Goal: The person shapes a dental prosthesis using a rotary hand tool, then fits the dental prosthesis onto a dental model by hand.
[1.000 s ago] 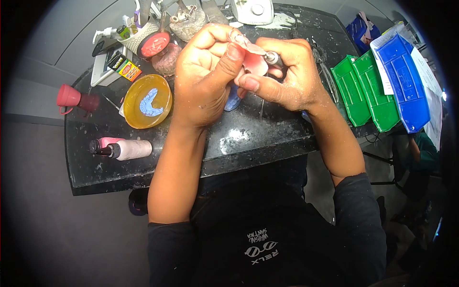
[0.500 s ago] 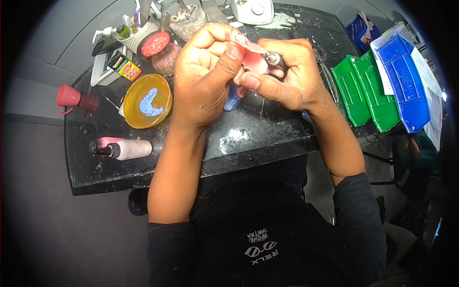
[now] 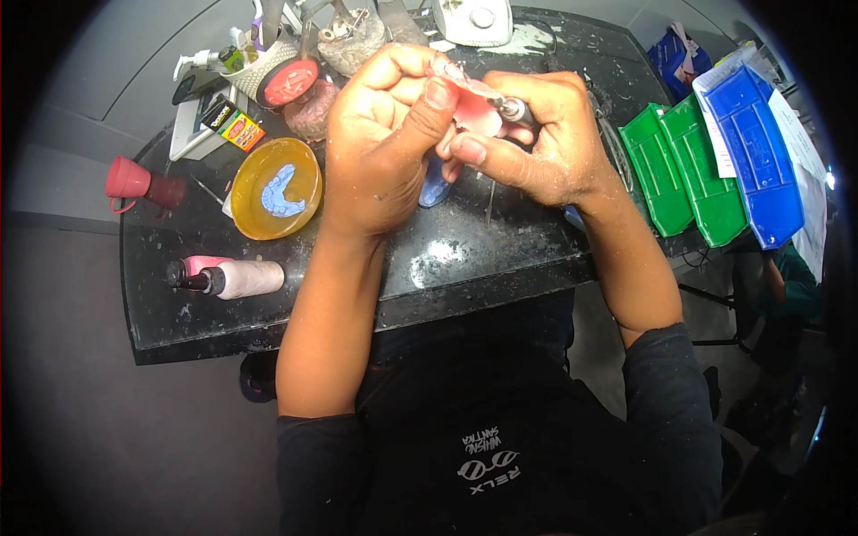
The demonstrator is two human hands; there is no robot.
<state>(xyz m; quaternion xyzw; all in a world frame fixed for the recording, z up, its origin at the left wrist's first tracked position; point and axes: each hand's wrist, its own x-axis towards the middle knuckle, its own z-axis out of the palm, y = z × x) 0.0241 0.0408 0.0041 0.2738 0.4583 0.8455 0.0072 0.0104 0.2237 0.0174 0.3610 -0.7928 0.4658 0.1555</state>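
Above the black table, my left hand (image 3: 384, 134) pinches a pink denture base (image 3: 476, 113) between thumb and fingers. My right hand (image 3: 554, 147) is closed around a rotary handpiece (image 3: 516, 110). Its metal nose points left at the denture base's edge; whether the bit touches it I cannot tell. Pale dust specks both hands. Below them a blue moulded piece (image 3: 434, 186) lies on the table, partly covered by my left hand.
A yellow bowl (image 3: 246, 214) with a blue dental arch mould (image 3: 282, 193) stands left. In front lie bottles (image 3: 250, 279); a pink cup (image 3: 128, 179) is at the left edge. Green (image 3: 657, 170) and blue bins (image 3: 751, 152) stand right. A white device (image 3: 474, 20) sits at the back.
Both hands keep nearly the same place and grip. The denture base has tilted very slightly between the fingers.
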